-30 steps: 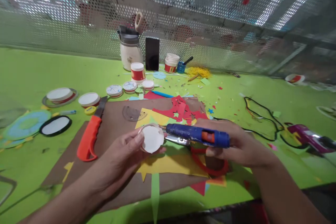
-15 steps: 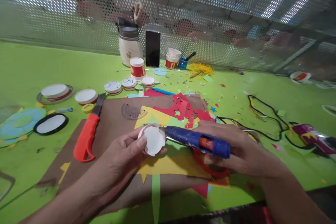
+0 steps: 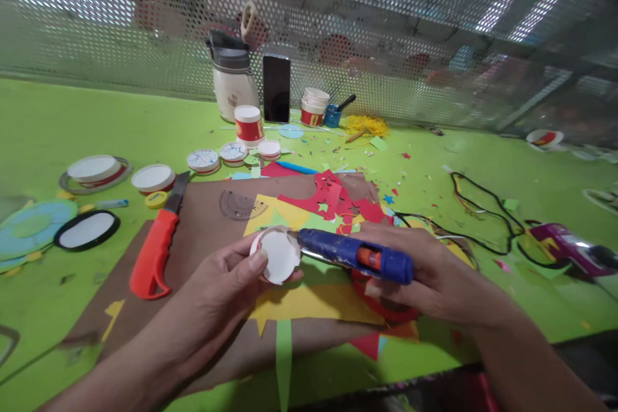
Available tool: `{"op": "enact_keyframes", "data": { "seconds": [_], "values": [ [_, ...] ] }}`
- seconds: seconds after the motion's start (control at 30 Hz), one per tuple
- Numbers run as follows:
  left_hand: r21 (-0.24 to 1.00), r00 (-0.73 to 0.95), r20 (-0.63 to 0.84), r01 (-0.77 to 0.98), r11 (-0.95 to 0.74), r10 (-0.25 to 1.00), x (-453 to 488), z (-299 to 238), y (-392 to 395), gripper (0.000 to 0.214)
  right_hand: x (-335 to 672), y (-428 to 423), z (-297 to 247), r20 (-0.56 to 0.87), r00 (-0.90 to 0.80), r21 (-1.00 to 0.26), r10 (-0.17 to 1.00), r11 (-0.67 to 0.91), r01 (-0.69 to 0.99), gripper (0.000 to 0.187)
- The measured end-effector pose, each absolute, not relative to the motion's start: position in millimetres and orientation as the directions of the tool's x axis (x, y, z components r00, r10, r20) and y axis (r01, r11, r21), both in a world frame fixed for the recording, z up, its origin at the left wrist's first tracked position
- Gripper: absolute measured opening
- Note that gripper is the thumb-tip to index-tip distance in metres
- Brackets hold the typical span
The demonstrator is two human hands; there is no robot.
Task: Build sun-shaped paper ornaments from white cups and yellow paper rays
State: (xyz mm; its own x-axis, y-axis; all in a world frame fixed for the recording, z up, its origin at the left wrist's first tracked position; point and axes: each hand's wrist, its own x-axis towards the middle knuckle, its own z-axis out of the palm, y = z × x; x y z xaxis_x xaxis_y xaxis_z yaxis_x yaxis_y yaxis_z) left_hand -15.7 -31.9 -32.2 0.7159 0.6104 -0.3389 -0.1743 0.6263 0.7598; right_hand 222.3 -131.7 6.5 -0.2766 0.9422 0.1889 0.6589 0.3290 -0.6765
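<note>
My left hand (image 3: 232,283) grips a round white paper lid (image 3: 279,259) with a red edge, thumb pressed on its face, tilted towards me. The fingers of my right hand (image 3: 425,270) are wrapped round a blue hot glue gun (image 3: 338,250) with a red part showing in its window. The gun's tip meets the lid's upper right edge; whether any glue is coming out I cannot see. Below the gun lies a red loop-like handle (image 3: 386,306), partly hidden by the hand. Yellow paper (image 3: 318,302) and brown cardboard (image 3: 207,219) lie underneath.
An orange-handled knife (image 3: 154,254) lies on the left. Red paper scraps (image 3: 328,196) are beyond my hands. Several lids, a red-and-white tub (image 3: 249,125), a phone (image 3: 277,90) and a jug (image 3: 235,80) stand further back. A black cord (image 3: 476,187) runs at right.
The view has shifted slightly, so the scene sits a little further left. The hands keep their holds, and the gun's tip stays at the lid's edge.
</note>
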Motion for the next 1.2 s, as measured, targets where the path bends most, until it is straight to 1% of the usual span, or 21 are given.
{"op": "enact_keyframes", "data": {
  "seconds": [0.17,0.47,0.8,0.9,1.0,1.2],
  "values": [
    [0.759,0.716,-0.335,-0.181,0.626,0.613,-13.9,-29.0,-31.9,0.035,223.1,-133.1,4.3,0.185,-0.265,-0.657,0.946,0.32,0.683,0.03],
    [0.769,0.712,-0.332,-0.176,0.615,0.619,-14.6,-29.4,-31.5,0.035,219.4,-131.6,6.4,0.153,-0.253,-0.701,0.955,0.285,0.654,0.016],
    [0.762,0.713,-0.321,-0.196,0.617,0.624,-15.2,-30.6,-31.7,0.029,217.5,-131.2,7.0,0.183,-0.248,-0.704,0.951,0.302,0.643,0.012],
    [0.759,0.712,-0.333,-0.186,0.624,0.618,-14.7,-29.0,-31.7,0.03,218.0,-131.4,7.5,0.189,-0.243,-0.687,0.951,0.305,0.659,0.014],
    [0.76,0.703,-0.343,-0.182,0.624,0.623,-14.0,-28.5,-31.5,0.029,220.0,-133.5,9.9,0.224,-0.197,-0.647,0.954,0.297,0.702,0.017],
    [0.742,0.696,-0.334,-0.222,0.633,0.636,-15.2,-31.3,-30.9,0.027,225.8,-135.3,8.4,0.35,-0.11,-0.592,0.93,0.311,0.743,0.022]
  ]
}}
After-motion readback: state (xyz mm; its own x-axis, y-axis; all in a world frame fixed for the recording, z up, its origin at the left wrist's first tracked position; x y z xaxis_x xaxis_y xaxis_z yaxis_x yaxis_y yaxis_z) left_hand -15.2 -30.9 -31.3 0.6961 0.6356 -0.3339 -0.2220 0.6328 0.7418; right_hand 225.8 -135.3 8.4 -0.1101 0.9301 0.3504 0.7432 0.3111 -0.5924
